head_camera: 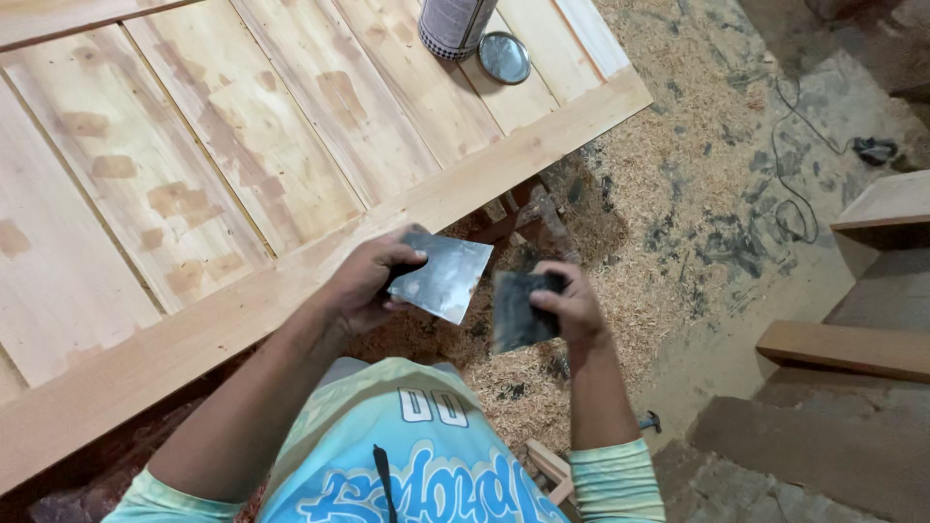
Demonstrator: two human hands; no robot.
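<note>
- The left hand pinches a flat, grey metal scraper blade by its near corner, thumb on top, fingers closed beneath it.
- The blade tilts out over the edge of the wooden door panel, its shiny face turned up toward the camera.
- The right hand grips a second, darker putty knife, fingers wrapped shut round its upper edge, the blade hanging down.
- The two blades sit just beside each other, not touching, both held in the air above the sawdust-covered floor.
- The door panel lies flat on the surface at left, pale boards blotched with tan filler patches.
- Far end of the panel: a cylindrical can stands upright, with its round metal lid lying just beside it.
- A black cable snakes across the floor at right, near stacked timber pieces.
</note>
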